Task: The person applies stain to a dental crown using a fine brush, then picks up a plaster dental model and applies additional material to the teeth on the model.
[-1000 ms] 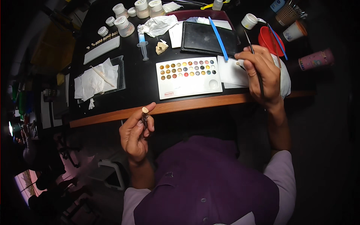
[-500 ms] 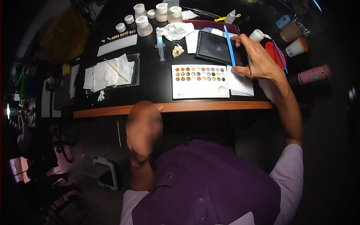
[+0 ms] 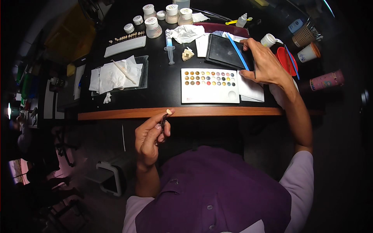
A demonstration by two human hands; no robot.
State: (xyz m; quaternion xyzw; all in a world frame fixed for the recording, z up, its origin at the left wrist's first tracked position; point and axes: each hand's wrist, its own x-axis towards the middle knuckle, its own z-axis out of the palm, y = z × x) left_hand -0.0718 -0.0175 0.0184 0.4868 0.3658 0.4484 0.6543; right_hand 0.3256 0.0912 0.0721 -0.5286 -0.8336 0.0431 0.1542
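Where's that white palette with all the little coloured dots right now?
In the head view, the white palette lies just right of centre, by the wooden table edge, nearer the person than the black box and left of the right hand.

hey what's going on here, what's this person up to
A person is at a black desk. Their left grip holds a small dark holder with a pale, tooth-like piece at its tip. Their right grip is spread over the right end of a black case, with a blue stick lying across it; whether it is clasping the case is unclear. A white palette of coloured dots sits nearer the person than the case.
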